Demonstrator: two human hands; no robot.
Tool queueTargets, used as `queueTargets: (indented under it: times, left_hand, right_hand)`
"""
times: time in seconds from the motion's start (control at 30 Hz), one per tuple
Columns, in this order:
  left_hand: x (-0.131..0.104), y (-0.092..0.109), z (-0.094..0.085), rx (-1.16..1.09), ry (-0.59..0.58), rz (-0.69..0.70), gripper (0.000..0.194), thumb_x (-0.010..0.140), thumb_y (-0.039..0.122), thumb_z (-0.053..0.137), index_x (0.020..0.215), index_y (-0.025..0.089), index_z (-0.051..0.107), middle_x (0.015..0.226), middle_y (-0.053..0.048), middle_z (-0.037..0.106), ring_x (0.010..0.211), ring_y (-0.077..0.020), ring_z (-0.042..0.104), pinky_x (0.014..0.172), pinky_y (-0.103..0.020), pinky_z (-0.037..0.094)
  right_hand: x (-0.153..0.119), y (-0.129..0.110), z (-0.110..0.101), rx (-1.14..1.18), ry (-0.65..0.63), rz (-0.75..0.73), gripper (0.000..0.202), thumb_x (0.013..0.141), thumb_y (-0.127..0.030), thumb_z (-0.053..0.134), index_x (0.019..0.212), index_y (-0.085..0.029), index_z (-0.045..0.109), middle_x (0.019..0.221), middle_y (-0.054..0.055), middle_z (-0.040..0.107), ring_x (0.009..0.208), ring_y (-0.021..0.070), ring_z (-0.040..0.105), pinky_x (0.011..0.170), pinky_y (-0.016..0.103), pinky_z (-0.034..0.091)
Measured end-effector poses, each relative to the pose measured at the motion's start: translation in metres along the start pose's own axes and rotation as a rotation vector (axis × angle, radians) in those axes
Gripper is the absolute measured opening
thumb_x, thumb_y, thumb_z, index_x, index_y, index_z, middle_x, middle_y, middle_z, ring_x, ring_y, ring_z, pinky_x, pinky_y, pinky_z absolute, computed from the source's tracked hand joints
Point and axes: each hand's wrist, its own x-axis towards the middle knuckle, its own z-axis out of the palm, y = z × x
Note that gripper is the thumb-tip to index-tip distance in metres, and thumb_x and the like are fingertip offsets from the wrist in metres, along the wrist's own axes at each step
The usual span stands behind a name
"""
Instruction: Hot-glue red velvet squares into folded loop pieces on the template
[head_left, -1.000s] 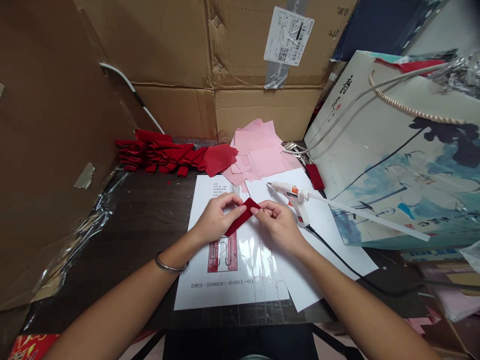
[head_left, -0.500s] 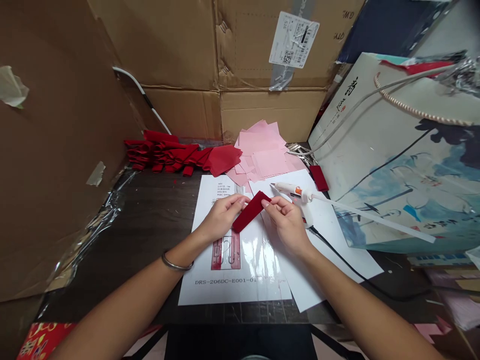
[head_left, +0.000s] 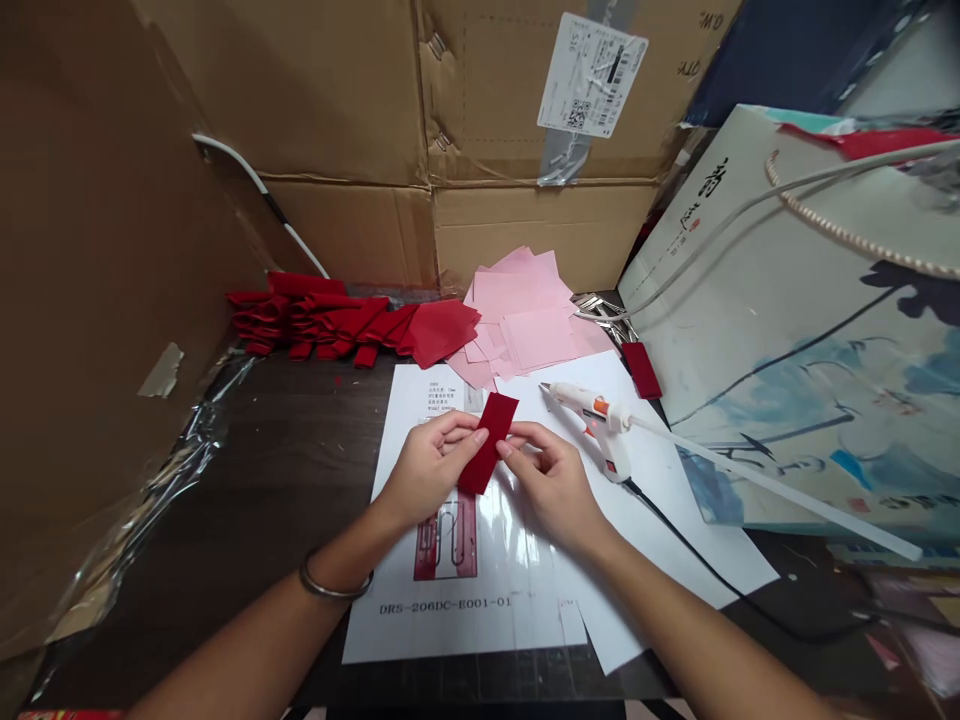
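Note:
A narrow folded strip of dark red fabric (head_left: 489, 440) is held between both hands above the printed sheet (head_left: 450, 635). My left hand (head_left: 435, 465) pinches its left edge, thumb on top and fingers behind. On the right edge, the thumb and fingers of my right hand (head_left: 551, 480) close on the same strip. The strip stands tilted, its top leaning slightly right. To the right of my right hand, a white and orange glue gun (head_left: 600, 420) with a long glue stick lies on white paper.
Red fabric pieces (head_left: 322, 325) lie at the back left, beside pink squares (head_left: 536, 340). Metal clips (head_left: 606, 315) and a small red piece (head_left: 642, 370) lie by a large paper bag (head_left: 795, 350). Cardboard (head_left: 540, 235) walls the back. A black cord (head_left: 690, 545) runs right.
The red strip has turned more upright, and both hands have shifted with it. My right hand has moved from its upper end to its right side. The view has also shifted slightly.

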Motion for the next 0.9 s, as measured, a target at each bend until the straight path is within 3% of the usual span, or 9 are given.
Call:
queueTargets:
  times: [0.23, 0.4, 0.6, 0.7, 0.8, 0.9]
  left_hand:
    - [-0.003, -0.002, -0.002, -0.001, -0.023, -0.027, 0.026, 0.090, 0.037, 0.061, 0.105, 0.016, 0.064, 0.086, -0.006, 0.075, 0.076, -0.0192, 0.071, 0.068, -0.029, 0.057]
    - [-0.002, -0.002, -0.001, 0.064, 0.005, 0.060, 0.022, 0.089, 0.035, 0.062, 0.094, 0.015, 0.067, 0.078, -0.004, 0.073, 0.068, -0.0162, 0.068, 0.061, -0.025, 0.052]
    - [-0.001, 0.002, 0.001, 0.085, -0.027, 0.084, 0.019, 0.087, 0.032, 0.063, 0.079, 0.015, 0.062, 0.068, -0.001, 0.065, 0.057, -0.0095, 0.057, 0.054, -0.021, 0.044]
    - [0.000, 0.003, 0.003, 0.089, -0.065, 0.062, 0.019, 0.088, 0.034, 0.061, 0.082, 0.015, 0.061, 0.063, 0.002, 0.062, 0.051, -0.0079, 0.051, 0.050, -0.020, 0.039]
    - [0.000, 0.002, 0.003, 0.080, -0.095, 0.064, 0.020, 0.088, 0.035, 0.061, 0.083, 0.015, 0.062, 0.066, 0.001, 0.063, 0.055, -0.0090, 0.054, 0.052, -0.020, 0.041]
    - [-0.001, 0.001, 0.004, 0.120, -0.117, 0.056, 0.021, 0.086, 0.034, 0.062, 0.081, 0.014, 0.064, 0.069, -0.001, 0.064, 0.057, -0.0097, 0.055, 0.052, -0.021, 0.041]
  right_hand:
    - [0.001, 0.008, 0.002, -0.037, 0.030, -0.002, 0.025, 0.085, -0.043, 0.065, 0.097, -0.021, 0.068, 0.078, 0.000, 0.062, 0.049, 0.0078, 0.034, 0.048, 0.027, 0.027]
    - [-0.001, 0.010, 0.001, -0.018, -0.003, -0.060, 0.025, 0.085, -0.044, 0.064, 0.095, -0.022, 0.068, 0.081, 0.001, 0.062, 0.053, 0.0100, 0.041, 0.051, 0.027, 0.032]
    - [0.002, 0.000, -0.001, 0.004, 0.000, -0.092, 0.024, 0.086, -0.043, 0.062, 0.081, -0.020, 0.065, 0.066, -0.002, 0.052, 0.055, 0.0110, 0.039, 0.051, 0.027, 0.030]
    - [0.004, -0.001, -0.002, 0.013, 0.030, -0.112, 0.025, 0.085, -0.043, 0.062, 0.079, -0.019, 0.065, 0.070, 0.000, 0.057, 0.060, 0.0125, 0.044, 0.054, 0.027, 0.033]
    - [0.007, 0.001, -0.004, 0.055, 0.055, -0.126, 0.024, 0.083, -0.042, 0.066, 0.079, -0.019, 0.066, 0.072, 0.001, 0.060, 0.064, 0.0135, 0.048, 0.057, 0.027, 0.036]
    - [0.008, 0.003, -0.005, 0.140, -0.006, -0.118, 0.022, 0.083, -0.041, 0.067, 0.085, -0.019, 0.068, 0.071, 0.000, 0.060, 0.065, 0.0135, 0.051, 0.062, 0.028, 0.039]
